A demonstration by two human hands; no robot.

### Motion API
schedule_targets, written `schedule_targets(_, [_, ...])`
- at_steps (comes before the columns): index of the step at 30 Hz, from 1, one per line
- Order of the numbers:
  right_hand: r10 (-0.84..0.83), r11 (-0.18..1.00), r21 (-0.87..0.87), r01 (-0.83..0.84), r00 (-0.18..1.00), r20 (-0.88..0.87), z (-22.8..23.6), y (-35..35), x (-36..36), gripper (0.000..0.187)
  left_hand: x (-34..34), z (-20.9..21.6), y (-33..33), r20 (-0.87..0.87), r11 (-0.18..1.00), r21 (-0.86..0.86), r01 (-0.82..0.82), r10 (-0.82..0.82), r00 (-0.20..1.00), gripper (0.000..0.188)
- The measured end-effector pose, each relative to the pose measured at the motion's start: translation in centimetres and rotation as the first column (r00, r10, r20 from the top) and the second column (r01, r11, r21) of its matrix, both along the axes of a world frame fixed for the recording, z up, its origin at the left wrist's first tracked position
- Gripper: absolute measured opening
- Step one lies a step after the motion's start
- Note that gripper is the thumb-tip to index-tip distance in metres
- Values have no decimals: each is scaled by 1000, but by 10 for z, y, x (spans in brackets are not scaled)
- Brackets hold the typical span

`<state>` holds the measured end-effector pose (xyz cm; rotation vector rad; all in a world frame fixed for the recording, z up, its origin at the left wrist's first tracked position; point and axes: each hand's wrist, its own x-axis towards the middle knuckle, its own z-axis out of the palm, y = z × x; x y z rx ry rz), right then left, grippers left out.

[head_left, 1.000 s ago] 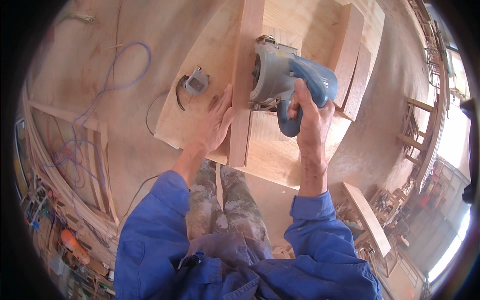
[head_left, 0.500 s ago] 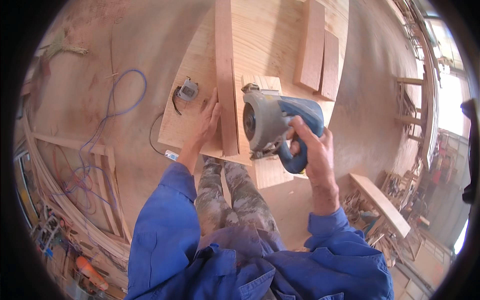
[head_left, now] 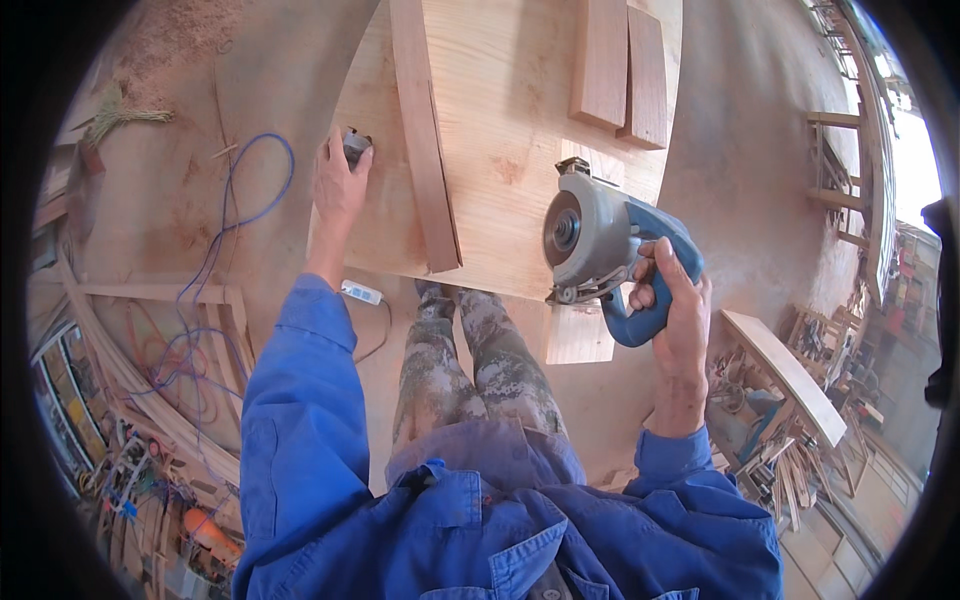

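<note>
My right hand [head_left: 676, 308] grips the blue handle of a circular saw [head_left: 597, 247], held off the near edge of a large plywood sheet [head_left: 510, 130] with its grey blade guard facing left. My left hand [head_left: 338, 187] reaches to the sheet's left edge and closes on a small dark grey object [head_left: 354, 145] there. A long narrow wooden strip [head_left: 424, 140] lies lengthwise on the sheet between my hands. A short wood offcut [head_left: 579, 335] hangs below the sheet's near edge, under the saw.
Two short wooden blocks [head_left: 623, 70] lie side by side at the far part of the sheet. A blue cable [head_left: 232, 215] loops over the sawdust floor on the left, with a small white box [head_left: 360, 292] by my left sleeve. Timber and scrap piles [head_left: 790, 380] crowd the right.
My right hand has lifted the saw off the strip and drawn it back to the right. My left hand left the strip and reached left to the small dark object.
</note>
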<state>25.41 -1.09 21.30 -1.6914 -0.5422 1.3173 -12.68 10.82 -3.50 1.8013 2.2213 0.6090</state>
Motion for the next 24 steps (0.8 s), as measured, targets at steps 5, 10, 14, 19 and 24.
schedule_targets(5, [20, 1000, -12, -20, 999, -28, -13, -3, 1, 34, 23, 21, -22, 217, 996, 70, -46, 30, 976, 49])
schedule_targets(10, [125, 992, 31, -125, 992, 2, -19, 10, -15, 33, 44, 16, -74, 321, 990, 134, 53, -94, 942, 43])
schedule_targets(14, [233, 971, 47, -236, 970, 67, -27, 20, -34, 35, 58, 11, -99, 445, 992, 55, 118, -130, 886, 45])
schedule_targets(19, [266, 961, 44, -274, 955, 129, -41, 27, -59, 35, 69, 11, -84, 763, 970, -1, 243, -156, 628, 54])
schedule_targets(24, [260, 961, 54, -271, 953, 157, -57, 27, -73, 31, 70, -16, -71, 800, 955, 106, 275, -246, 547, 57])
